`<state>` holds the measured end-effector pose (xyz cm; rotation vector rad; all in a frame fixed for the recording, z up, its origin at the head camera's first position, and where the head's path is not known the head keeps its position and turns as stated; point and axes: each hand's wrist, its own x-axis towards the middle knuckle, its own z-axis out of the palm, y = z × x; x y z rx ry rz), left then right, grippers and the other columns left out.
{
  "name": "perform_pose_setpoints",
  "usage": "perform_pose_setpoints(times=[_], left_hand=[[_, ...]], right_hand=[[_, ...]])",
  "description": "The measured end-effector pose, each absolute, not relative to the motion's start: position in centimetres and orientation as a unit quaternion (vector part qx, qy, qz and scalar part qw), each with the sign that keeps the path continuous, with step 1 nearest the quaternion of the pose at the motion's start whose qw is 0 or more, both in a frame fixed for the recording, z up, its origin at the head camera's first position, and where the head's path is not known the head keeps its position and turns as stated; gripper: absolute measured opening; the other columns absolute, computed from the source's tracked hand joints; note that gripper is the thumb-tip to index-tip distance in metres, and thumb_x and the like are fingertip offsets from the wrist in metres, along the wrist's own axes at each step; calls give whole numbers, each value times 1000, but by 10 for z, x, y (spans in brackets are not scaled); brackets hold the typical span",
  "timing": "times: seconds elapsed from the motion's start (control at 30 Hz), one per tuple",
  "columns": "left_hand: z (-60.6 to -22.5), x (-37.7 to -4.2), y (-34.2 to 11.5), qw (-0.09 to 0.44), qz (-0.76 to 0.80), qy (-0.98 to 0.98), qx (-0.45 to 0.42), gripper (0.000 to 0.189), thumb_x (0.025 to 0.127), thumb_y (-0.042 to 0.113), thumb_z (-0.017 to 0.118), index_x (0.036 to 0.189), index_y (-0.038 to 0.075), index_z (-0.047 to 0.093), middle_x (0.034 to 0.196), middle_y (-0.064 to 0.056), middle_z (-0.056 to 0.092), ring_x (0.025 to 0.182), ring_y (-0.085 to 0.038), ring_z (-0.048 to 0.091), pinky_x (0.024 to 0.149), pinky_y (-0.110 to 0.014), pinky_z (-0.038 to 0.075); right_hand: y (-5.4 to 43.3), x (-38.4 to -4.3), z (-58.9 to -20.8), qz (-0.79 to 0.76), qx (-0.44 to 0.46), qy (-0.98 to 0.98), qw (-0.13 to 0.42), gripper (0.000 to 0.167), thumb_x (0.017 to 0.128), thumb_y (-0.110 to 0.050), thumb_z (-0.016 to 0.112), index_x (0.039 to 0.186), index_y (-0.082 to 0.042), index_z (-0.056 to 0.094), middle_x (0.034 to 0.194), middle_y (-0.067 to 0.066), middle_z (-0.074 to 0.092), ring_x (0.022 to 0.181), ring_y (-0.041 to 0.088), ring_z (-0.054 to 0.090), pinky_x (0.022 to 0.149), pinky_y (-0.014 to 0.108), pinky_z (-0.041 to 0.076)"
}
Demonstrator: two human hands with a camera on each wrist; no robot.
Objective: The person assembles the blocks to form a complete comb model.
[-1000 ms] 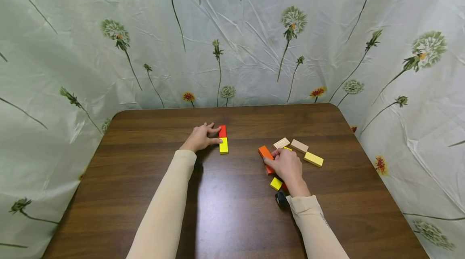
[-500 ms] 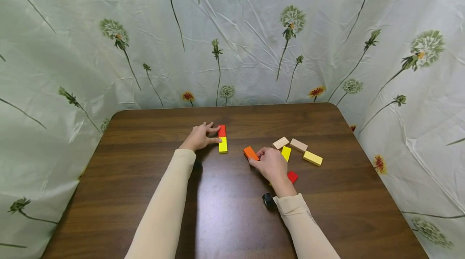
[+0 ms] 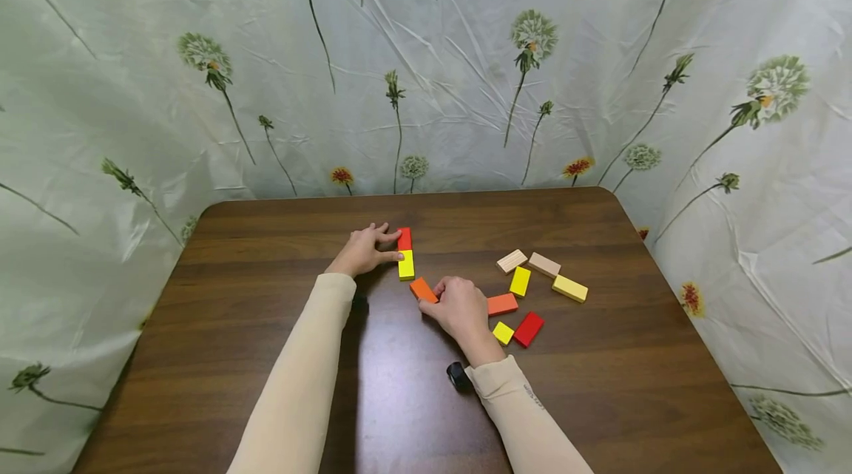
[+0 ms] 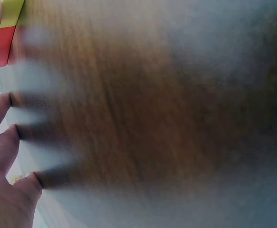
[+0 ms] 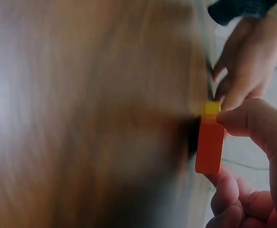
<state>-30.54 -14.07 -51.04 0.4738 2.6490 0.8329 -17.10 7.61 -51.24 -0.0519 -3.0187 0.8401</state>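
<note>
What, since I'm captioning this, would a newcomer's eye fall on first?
Likely the orange block pinched by the right hand, near the middle of the dark table. Then perhaps the red block and yellow block, lined up end to end at the left hand, and the flower-printed cloth behind.

Dark brown wood-grain table (image 3: 599,378), far corners rounded, filling much of the lower frame; a pale patch of reflected light (image 3: 399,400) lies on its surface at lower centre. Behind the table and along both sides hangs a pale, creased cloth (image 3: 459,63), printed with long-stemmed dandelion heads (image 3: 534,32) and small orange-red blossoms (image 3: 577,166); the cloth appears whiter at right, greyer-green at left.
</note>
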Motion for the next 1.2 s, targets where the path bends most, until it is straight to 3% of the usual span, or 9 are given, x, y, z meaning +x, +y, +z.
perform_pose_setpoints(times=[0.23, 0.63, 0.87, 1.0, 1.2], left_hand=[[-512, -306, -142, 156, 294, 928, 168, 67, 98, 39, 79, 158, 20, 53, 173, -17, 35, 167, -43, 17, 133, -69, 6], [-511, -306, -142, 150, 302, 926, 168, 67, 99, 38, 79, 158, 19, 53, 173, -18, 35, 166, -44, 17, 132, -71, 4], [-511, -305, -141, 151, 297, 927, 170, 67, 100, 38, 78, 159, 20, 53, 174, -17, 34, 167, -44, 16, 132, -71, 4], [-511, -305, -141, 150, 295, 928, 170, 67, 100, 38, 77, 159, 20, 52, 173, -18, 35, 166, -45, 17, 132, -71, 5], [-512, -306, -141, 151, 296, 928, 169, 67, 100, 38, 77, 159, 19, 51, 173, -18, 35, 166, -45, 17, 131, -72, 5]], right_hand=[[60, -172, -518, 265, -26, -964, 5, 31, 82, -42, 89, 83, -15, 75, 74, -2, 67, 64, 16, 57, 58, 32, 44], [46, -174, -524, 256, 0, -965, 66, 33, 81, -46, 90, 78, -16, 75, 75, 0, 73, 66, 24, 69, 59, 39, 53], [52, -169, -516, 264, 6, -964, 17, 44, 81, -56, 91, 87, -15, 77, 78, -2, 73, 68, 19, 65, 62, 34, 52], [54, -167, -512, 281, 10, -960, -9, 39, 81, -47, 93, 88, -12, 78, 72, -4, 68, 64, 15, 59, 59, 31, 48], [53, -168, -515, 300, 9, -954, 4, 31, 83, -38, 93, 81, -11, 78, 65, -4, 66, 61, 14, 58, 58, 31, 50]])
